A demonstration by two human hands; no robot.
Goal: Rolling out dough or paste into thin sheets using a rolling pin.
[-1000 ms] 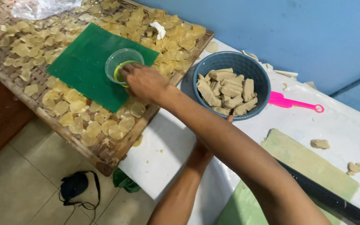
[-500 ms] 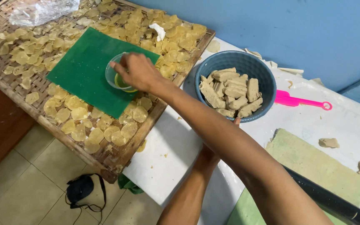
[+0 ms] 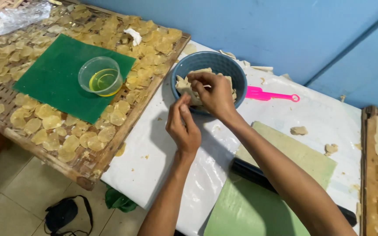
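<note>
The right hand (image 3: 215, 94) had left the oil cup (image 3: 100, 76) and was gripping a dough piece (image 3: 188, 85) at the blue bowl (image 3: 237, 76), the left hand (image 3: 182, 124) pinching alongside.

blue wall (image 3: 259, 30), tiled floor (image 3: 9, 205)

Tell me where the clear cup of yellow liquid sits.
In the head view, the clear cup stands at upper left on the green mat, on the woven tray of yellow chips, left of the blue bowl.

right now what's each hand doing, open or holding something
left hand: fingers pinched together beside the blue bowl; whether it holds anything cannot be told.
right hand: closed on a dough piece over the bowl.
</note>
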